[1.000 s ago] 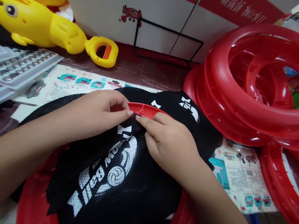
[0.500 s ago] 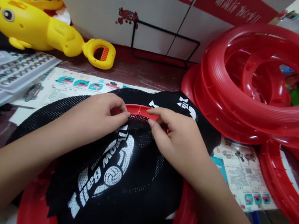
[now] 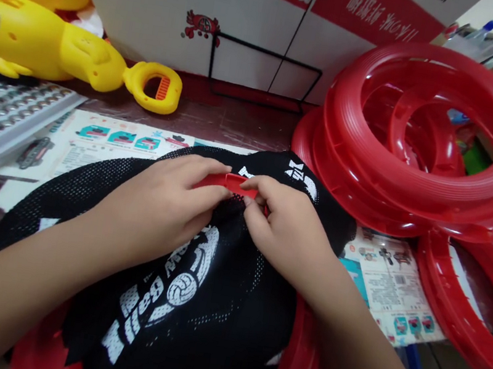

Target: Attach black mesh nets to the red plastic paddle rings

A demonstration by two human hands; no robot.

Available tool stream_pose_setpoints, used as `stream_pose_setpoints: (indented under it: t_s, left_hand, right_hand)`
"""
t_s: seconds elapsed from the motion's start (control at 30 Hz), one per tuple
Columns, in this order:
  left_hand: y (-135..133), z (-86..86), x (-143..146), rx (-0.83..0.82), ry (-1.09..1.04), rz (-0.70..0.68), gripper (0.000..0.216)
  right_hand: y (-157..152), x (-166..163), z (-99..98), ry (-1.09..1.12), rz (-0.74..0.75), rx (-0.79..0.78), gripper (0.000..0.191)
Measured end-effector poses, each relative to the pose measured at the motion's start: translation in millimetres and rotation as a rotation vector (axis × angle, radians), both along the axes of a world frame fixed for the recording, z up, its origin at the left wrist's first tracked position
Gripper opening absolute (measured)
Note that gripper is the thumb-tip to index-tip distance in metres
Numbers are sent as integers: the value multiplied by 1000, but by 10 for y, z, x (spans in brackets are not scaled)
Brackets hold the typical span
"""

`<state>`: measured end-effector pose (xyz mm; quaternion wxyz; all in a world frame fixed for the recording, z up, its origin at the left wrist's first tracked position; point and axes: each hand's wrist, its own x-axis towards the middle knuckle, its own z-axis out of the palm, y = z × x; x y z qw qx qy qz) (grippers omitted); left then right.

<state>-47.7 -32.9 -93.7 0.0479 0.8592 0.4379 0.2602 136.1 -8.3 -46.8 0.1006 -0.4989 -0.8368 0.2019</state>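
A black mesh cloth [image 3: 227,306] with white "Throw Ball" print and a ball picture is draped over a red plastic ring [image 3: 301,355]. Part of the ring's rim shows between my hands, and more of it emerges below the cloth. My left hand [image 3: 179,192] pinches the cloth's edge against the rim, thumb and forefinger close together. Just to its right, my right hand [image 3: 283,215] pinches the cloth at the same rim, its other fingers curled. The fingertips hide most of the pinched edge.
Several red rings [image 3: 421,175] are stacked at the right, with another ring part [image 3: 455,311] below them. A yellow animal-shaped toy [image 3: 93,57] lies at the left by trays of round metal pieces [image 3: 0,114]. Behind stand a white-and-red carton [image 3: 163,3] and a black wire frame [image 3: 267,50].
My left hand has slid right along the rim, closer to my right hand, covering more of the red strip. The whole view has shifted slightly, moving surrounding things left.
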Motion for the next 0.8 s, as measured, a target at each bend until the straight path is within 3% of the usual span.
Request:
stream_pose_setpoints:
  t_s: [0.3, 0.8]
  left_hand:
    - [15, -58, -11, 42, -28, -15, 31]
    - [15, -100, 5, 24, 111, 18, 34]
  right_hand:
    - [35, -2, -51, 0, 7, 35, 28]
    - [23, -9, -67, -85, -45, 52, 24]
